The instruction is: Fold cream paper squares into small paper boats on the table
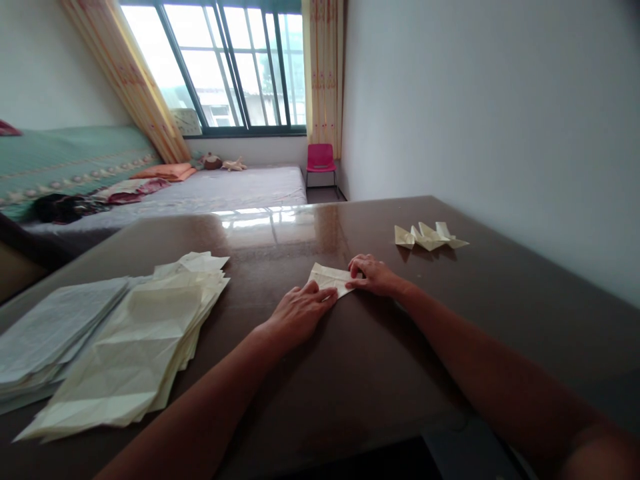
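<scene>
A small folded sheet of cream paper [330, 275] lies flat near the middle of the brown table [280, 400]. My left hand [303, 308] rests palm down at its near left edge, fingers stretched over the paper and pressing on it. At the paper's right end, my right hand [373, 273] has its fingers bent and closed on the edge, with thumb and fingertips pinching it. Part of the right side of the paper is hidden under those fingers.
On the left lie a stack of creased cream sheets [145, 333] and a stack of greyish printed sheets [60, 327]. Several folded paper pieces [430, 237] stand at the far right. Beyond the table are a bed [250, 187], a pink chair [321, 159] and a white wall [475, 120] on the right.
</scene>
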The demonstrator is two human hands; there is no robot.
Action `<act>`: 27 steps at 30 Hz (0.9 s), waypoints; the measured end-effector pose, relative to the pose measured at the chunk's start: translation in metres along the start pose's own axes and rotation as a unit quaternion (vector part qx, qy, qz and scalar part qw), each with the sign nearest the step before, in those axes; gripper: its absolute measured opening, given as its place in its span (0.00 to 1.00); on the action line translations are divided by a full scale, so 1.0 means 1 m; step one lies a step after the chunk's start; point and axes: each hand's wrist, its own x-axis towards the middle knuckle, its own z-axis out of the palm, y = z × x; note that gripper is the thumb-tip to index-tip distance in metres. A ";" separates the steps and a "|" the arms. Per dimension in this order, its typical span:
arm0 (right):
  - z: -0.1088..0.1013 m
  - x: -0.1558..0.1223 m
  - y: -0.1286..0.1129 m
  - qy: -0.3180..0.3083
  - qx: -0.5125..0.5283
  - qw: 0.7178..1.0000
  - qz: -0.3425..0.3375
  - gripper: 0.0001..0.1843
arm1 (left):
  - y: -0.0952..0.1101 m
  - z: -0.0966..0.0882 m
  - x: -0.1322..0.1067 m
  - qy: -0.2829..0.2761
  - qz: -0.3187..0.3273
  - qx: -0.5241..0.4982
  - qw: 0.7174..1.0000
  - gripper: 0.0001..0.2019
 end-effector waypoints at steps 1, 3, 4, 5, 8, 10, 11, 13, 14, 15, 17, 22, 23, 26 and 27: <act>-0.003 -0.001 0.003 -0.005 0.000 1.000 0.003 0.13 | 0.000 0.001 0.000 0.000 -0.002 0.001 1.000 0.19; -0.011 -0.004 0.006 -0.006 -0.012 1.000 0.015 0.13 | -0.001 0.003 0.000 0.002 -0.005 0.002 1.000 0.20; -0.014 -0.006 0.005 0.005 -0.023 1.000 0.019 0.12 | -0.001 0.003 0.000 0.003 -0.005 0.002 1.000 0.20; -0.017 -0.007 0.003 0.022 -0.032 0.999 0.017 0.11 | -0.001 0.004 0.000 0.004 -0.005 0.001 1.000 0.20; -0.020 -0.013 -0.010 0.039 -0.015 0.998 -0.049 0.07 | -0.001 0.004 0.001 0.011 -0.007 0.002 1.000 0.19; -0.016 -0.016 -0.020 -0.008 0.011 0.994 -0.105 0.09 | -0.002 0.003 0.002 0.014 -0.008 0.006 1.000 0.18; -0.014 -0.017 -0.023 -0.024 0.014 0.992 -0.122 0.10 | -0.004 0.002 0.002 0.016 -0.009 0.010 1.000 0.18; -0.010 -0.018 -0.025 -0.032 0.009 0.989 -0.143 0.11 | -0.009 0.000 0.000 0.022 -0.017 0.018 0.999 0.16; -0.008 -0.017 -0.025 -0.028 0.007 0.989 -0.148 0.11 | -0.012 -0.001 -0.001 0.025 -0.025 0.023 0.999 0.16; -0.008 -0.017 -0.024 -0.025 0.009 0.988 -0.152 0.10 | -0.015 -0.003 -0.002 0.027 -0.035 0.029 0.999 0.16; -0.007 -0.015 -0.022 -0.022 0.016 0.986 -0.165 0.09 | -0.021 -0.004 -0.004 0.033 -0.047 0.040 0.998 0.16; -0.009 -0.012 -0.022 -0.009 0.017 0.980 -0.199 0.11 | -0.032 -0.003 -0.004 0.075 -0.012 0.056 0.996 0.14; -0.009 -0.011 -0.022 -0.006 0.013 0.979 -0.201 0.12 | -0.033 -0.003 -0.003 0.079 -0.008 0.056 0.995 0.13; -0.009 -0.010 -0.023 0.009 -0.008 0.981 -0.194 0.12 | -0.033 -0.007 -0.002 0.070 -0.011 0.038 0.997 0.10; -0.008 -0.010 -0.024 0.014 -0.014 0.982 -0.190 0.12 | -0.030 -0.009 -0.002 0.059 -0.005 0.022 0.998 0.09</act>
